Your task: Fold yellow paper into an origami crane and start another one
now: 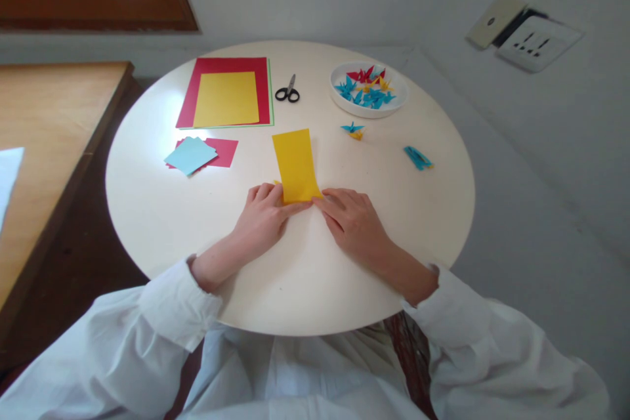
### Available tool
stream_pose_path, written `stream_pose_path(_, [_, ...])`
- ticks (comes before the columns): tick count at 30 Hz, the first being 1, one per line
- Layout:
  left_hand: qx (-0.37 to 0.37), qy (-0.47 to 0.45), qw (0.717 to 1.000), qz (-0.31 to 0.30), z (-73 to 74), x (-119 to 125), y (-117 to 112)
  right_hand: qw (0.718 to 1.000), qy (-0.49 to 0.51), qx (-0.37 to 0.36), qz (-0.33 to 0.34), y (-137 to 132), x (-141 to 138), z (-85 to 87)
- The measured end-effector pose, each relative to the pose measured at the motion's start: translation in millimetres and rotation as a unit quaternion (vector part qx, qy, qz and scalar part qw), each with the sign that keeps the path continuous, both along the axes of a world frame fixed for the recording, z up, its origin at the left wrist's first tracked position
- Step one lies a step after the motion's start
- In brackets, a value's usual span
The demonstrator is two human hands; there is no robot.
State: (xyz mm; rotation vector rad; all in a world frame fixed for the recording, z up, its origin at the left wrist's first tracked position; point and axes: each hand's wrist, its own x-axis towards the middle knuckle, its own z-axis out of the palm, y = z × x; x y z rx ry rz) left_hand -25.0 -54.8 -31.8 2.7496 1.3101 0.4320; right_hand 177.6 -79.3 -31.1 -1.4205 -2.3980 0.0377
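Observation:
A yellow sheet of paper (296, 165) stands partly raised from the white table, its near edge bent at a fold. My left hand (266, 207) presses on the lower left of the paper, with a finger stretched along the near edge. My right hand (348, 213) pinches the lower right corner of the same paper. The fingertips of both hands almost meet at the near fold. A bit of yellow shows just left of the sheet, beside my left fingers. The undersides of the fingers are hidden.
On the round table (305, 302) lie scissors (288, 90), a yellow sheet (227, 98) on larger red sheets, small blue and red squares (191, 155), a white dish (369, 111) of folded cranes, a loose crane (353, 129) and blue folded pieces (418, 158).

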Motion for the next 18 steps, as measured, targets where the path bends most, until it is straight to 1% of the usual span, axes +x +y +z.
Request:
stream_pose_path(5, [0.0,-0.007,1.0,-0.018,1.3,-2.9,-1.1,0.999,-0.038,0.002,-0.007,-1.1,-0.4,2.3])
stream_pose_path(12, [-0.032,-0.038,0.995,-0.086,-1.0,-22.5,-3.0,0.999,-0.042,-0.005,-0.01,-1.0,-1.0,2.0])
stream_pose_path(18, [-0.028,-0.046,0.994,-0.099,0.0,-25.1,-6.3,0.999,-0.039,0.002,-0.009,-1.6,-1.2,2.2])
